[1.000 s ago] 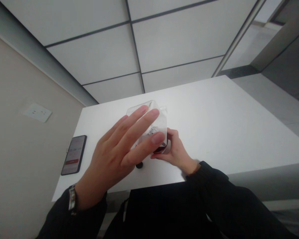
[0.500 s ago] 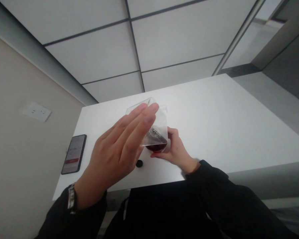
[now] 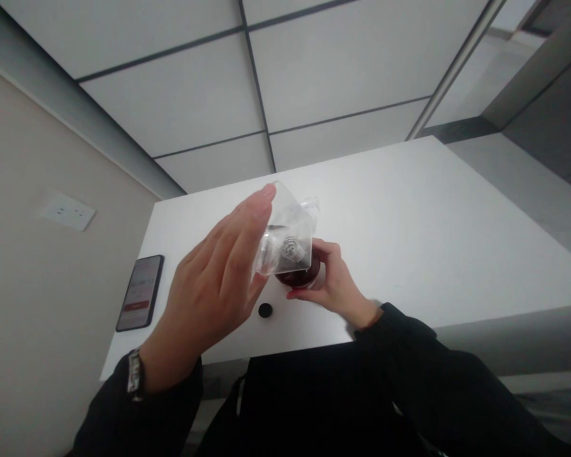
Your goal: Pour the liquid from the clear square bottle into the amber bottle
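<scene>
My left hand point(image 3: 219, 273) is closed around a clear, square-sided plastic container point(image 3: 297, 235), fingers along its far side and thumb beneath. The container is tilted above a round cup point(image 3: 299, 278) of dark red liquid, covering part of the cup's top. A dark mark shows on or through its clear wall; whether it touches the rim I cannot tell. My right hand point(image 3: 335, 279) curves round the cup's right side, thumb at the near edge. Close to the cup on the near side lies a small black round cap point(image 3: 265, 310).
Both hands are over a white table point(image 3: 433, 235). A phone point(image 3: 140, 292) with its screen lit lies at the table's left edge. The left wall carries a power socket point(image 3: 70, 211), and white panelled doors point(image 3: 342, 70) stand behind the table.
My left hand has tipped and turned the clear container, shifting its fingers slightly left, so more of the container shows. The right hand and the cup have stayed nearly in place.
</scene>
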`<state>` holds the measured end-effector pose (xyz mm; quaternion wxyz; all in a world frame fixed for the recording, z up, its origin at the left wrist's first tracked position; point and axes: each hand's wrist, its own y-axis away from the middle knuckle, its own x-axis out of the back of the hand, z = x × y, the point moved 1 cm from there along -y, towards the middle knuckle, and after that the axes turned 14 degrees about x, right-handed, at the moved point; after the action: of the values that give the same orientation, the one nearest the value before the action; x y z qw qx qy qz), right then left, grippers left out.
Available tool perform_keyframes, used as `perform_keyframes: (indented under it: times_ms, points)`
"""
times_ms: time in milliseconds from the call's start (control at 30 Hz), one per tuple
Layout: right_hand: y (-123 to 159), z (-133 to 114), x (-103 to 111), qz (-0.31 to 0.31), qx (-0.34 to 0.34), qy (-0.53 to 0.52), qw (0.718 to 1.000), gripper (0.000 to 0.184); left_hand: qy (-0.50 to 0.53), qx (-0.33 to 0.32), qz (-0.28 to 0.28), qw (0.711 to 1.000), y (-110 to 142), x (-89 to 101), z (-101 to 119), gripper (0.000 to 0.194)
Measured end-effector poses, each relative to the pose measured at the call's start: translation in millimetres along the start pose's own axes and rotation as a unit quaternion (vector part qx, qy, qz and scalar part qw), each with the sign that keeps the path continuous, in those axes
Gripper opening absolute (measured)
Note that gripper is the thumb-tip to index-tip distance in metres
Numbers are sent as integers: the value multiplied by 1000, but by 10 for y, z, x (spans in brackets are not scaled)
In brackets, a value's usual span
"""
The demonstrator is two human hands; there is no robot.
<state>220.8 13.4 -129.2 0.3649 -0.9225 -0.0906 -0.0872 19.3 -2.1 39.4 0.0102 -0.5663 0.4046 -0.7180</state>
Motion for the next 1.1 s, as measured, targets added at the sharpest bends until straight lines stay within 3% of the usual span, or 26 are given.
perform_keyframes:
  times_ms: [200,500,1100]
  points:
    - [-8,-8,3,-2,-1,6,1000,102,18,12,1,1000,-48,0,10,78]
    - [-35,-49,23,-4,-2,10,1000,98,6,-23,4,1000,-38,25,44,70]
    - [-67,-87,40,-16,-39,30,999,101,-21,-38,0,999,-48,47,83,70]
